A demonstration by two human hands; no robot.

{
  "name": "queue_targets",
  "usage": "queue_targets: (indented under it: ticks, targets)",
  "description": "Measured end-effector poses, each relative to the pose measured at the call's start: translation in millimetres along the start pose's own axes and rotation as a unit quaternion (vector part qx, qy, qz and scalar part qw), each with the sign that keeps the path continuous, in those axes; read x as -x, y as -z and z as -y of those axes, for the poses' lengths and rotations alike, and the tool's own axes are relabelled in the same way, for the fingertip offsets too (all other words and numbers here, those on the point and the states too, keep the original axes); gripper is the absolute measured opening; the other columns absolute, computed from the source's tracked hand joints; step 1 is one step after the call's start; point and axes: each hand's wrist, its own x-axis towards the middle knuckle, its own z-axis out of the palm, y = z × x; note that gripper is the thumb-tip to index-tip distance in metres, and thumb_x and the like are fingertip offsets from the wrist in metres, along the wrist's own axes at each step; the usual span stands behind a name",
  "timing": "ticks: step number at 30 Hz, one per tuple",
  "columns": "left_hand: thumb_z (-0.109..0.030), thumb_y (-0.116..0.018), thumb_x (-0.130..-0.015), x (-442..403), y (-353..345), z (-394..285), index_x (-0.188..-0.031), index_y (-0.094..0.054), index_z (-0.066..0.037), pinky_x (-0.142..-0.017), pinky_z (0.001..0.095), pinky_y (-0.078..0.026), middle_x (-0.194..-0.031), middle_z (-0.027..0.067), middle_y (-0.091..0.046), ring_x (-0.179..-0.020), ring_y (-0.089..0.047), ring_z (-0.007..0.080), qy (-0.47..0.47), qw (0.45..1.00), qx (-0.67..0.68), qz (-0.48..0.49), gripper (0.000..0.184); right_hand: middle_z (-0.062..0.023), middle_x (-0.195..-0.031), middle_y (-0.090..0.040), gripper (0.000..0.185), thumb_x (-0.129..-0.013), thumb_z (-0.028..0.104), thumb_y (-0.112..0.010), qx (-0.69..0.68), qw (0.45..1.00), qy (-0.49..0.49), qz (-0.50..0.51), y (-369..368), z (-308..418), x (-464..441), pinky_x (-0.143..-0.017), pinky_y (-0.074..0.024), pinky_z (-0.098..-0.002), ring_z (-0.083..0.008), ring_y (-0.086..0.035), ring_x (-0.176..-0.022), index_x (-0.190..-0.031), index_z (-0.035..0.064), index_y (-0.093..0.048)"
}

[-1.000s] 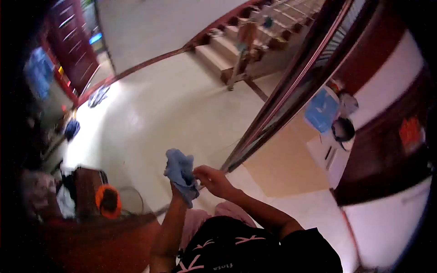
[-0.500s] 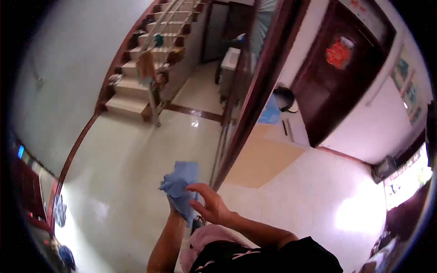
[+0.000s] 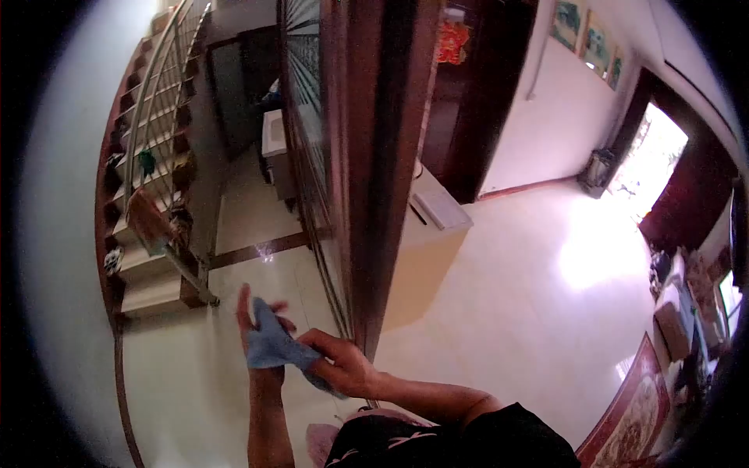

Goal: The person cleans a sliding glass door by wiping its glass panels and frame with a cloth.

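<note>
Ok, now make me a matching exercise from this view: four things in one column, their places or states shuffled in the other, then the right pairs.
Things
1. Blue fabric
2. Staircase
3. Red decoration
4. Wall pictures

Places or states
A. On a dark door
B. Gripped by the right hand
C. In a row on the pale wall at upper right
D. At the left of the view, with a railing

Pairs: 1-B, 2-D, 3-A, 4-C
</note>
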Motion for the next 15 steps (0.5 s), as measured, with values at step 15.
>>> queue_targets:
  ticks: [15]
  targets:
    - [-0.003,-0.073,-0.075,-165,39,-72,-0.094,-0.053,-0.007,-0.071,0.0258,-0.046,-0.089,0.0028,-0.056,-0.083,-0.055,0.0117,-0.038,0.813,0.038,0.58,0.028,-0.0137,-0.08,-0.067,0.03,-0.065,-0.007,-0.064,0.46,0.824,0.101,-0.314,-50,72,-40,-0.06,-0.0521,-0.0365,-0.0322,-0.066,-0.069,-0.094,0.0026,-0.067]
